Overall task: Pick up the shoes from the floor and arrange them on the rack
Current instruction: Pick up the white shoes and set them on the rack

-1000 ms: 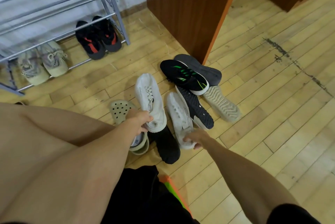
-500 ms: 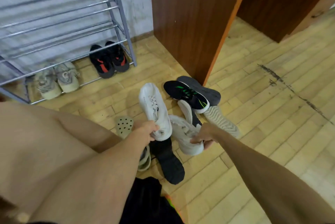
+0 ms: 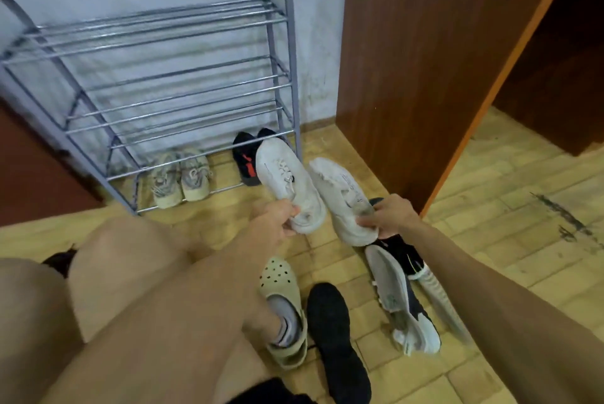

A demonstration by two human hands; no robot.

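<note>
1. Your left grip (image 3: pixel 277 222) is pinching the heel of the first white sneaker (image 3: pixel 287 181), scuffed and laced; your right grip (image 3: pixel 389 217) is clutching the second white sneaker (image 3: pixel 340 194).
2. You are holding both above the floor (image 3: pixel 490 207), toes pointing at the rack (image 3: pixel 163 76).
3. Two grey sneakers (image 3: pixel 181 179) and two black-red shoes (image 3: pixel 246 158) are sitting on its lowest tier.

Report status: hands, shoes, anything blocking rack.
Left hand grips one white sneaker, right hand the other white sneaker. Both off the floor, toes toward rack. Bottom shelf holds beige pair, black pair.
</note>
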